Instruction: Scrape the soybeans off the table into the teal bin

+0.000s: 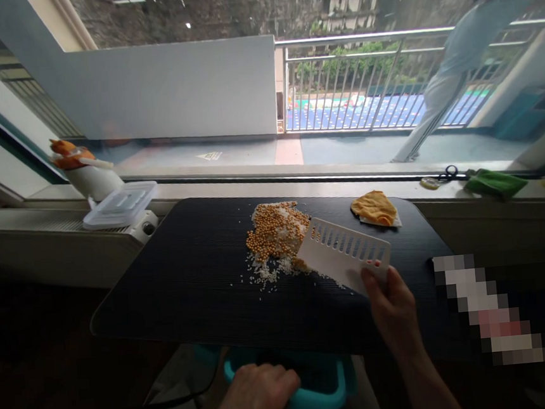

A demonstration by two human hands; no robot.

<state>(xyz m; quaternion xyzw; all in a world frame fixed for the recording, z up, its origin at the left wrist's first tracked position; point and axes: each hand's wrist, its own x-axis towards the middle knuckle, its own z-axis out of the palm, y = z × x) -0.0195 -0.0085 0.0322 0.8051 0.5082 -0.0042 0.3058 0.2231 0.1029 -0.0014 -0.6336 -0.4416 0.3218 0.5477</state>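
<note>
My right hand [393, 305] pinches one end of a flat white plastic plate with a row of slots [330, 262], thumb on top. The plate's far end touches the right side of a heap of yellow beans [275, 230] mixed with white rice grains [266, 272] on the black table [173, 270]. Below the table's near edge, my left hand [260, 390] is closed over the rim of a teal plastic bin [319, 407]. The bin's inside is dark, so its contents are hidden.
A folded yellow cloth [374, 208] lies at the table's back right. On the sill are scissors [450, 173] and a green cloth [496, 183]. A clear plastic lid [122, 203] rests on the radiator at left. Beyond the window a person [455, 55] stands by a railing.
</note>
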